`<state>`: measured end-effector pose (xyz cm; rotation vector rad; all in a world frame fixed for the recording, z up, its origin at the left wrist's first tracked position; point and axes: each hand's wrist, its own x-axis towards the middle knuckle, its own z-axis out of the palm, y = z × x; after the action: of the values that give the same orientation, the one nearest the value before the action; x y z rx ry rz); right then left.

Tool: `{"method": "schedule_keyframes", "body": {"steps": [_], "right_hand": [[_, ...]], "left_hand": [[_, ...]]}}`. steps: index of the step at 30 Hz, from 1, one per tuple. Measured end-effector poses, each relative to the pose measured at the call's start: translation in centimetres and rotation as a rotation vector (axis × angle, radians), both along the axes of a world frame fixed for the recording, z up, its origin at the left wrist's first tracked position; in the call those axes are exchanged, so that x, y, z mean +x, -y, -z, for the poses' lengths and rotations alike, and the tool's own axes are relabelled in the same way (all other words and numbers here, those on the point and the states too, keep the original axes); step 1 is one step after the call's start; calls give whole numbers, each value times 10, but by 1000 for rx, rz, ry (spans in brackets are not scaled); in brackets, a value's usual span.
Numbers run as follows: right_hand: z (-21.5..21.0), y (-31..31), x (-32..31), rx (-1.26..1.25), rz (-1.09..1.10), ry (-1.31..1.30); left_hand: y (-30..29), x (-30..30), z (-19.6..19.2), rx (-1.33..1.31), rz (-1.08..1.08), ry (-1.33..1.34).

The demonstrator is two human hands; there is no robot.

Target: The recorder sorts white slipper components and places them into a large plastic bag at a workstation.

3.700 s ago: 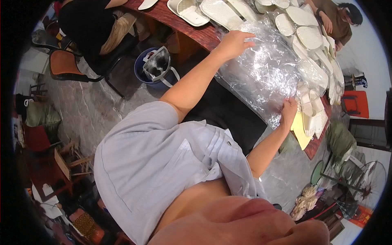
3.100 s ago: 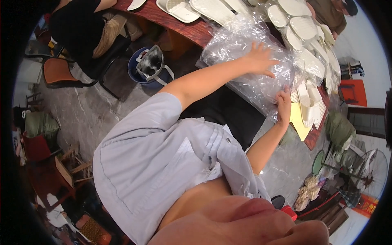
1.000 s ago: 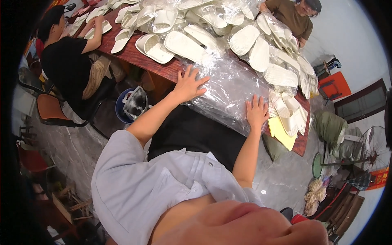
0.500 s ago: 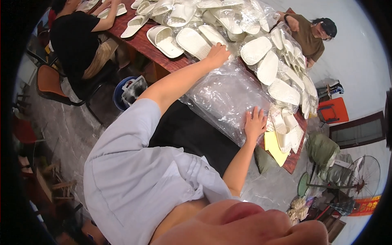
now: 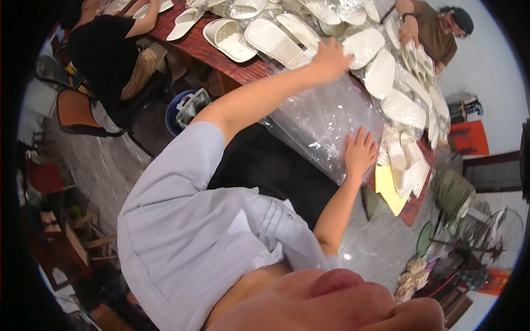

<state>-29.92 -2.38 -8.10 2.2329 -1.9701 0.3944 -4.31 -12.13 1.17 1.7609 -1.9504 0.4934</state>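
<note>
A large clear plastic bag (image 5: 326,118) lies flat at the near edge of the table, over black cloth on my lap. My right hand (image 5: 361,153) rests on the bag's right part, fingers spread flat. My left hand (image 5: 331,59), slightly blurred, reaches over the far end of the bag with its fingers apart and nothing visible in them. Just beyond it are white slippers in clear wrap; a white slipper sole (image 5: 363,47) is nearest its fingertips. Left of that hand lies a textured white slipper (image 5: 273,41). Its palm side is hidden.
Wrapped slippers (image 5: 406,107) pile along the red-brown table (image 5: 248,71). Yellow sheets (image 5: 391,190) lie by my right hand. A blue bucket (image 5: 175,113) stands on the floor at left. One person (image 5: 105,55) sits left; another (image 5: 428,27) is across the table.
My left hand has moved right from beside the slippers, its fingers opening out. My right hand stays flat on the bag. The view has shifted a little. The person across now reaches into the slipper pile.
</note>
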Motion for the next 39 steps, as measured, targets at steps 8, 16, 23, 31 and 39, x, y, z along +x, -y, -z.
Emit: {"method": "schedule_keyframes", "body": {"steps": [8,16,23,31,39], "right_hand": [[1,4,14,-35,-15,22],[-2,1,7,-69,-37,160],[-5,9,-21,-68,-178,284],[-17,8,-30,38,-230,354],[-54,-17,-29,16,-191,467]], "left_hand": [[-95,-81,54,229,332,-37],[-96,-80,89,194,331,-67],[-100,-82,87,224,303,-64],[-99,-83,83,289,294,-72],[-108,-79,77,379,308,-90]]}}
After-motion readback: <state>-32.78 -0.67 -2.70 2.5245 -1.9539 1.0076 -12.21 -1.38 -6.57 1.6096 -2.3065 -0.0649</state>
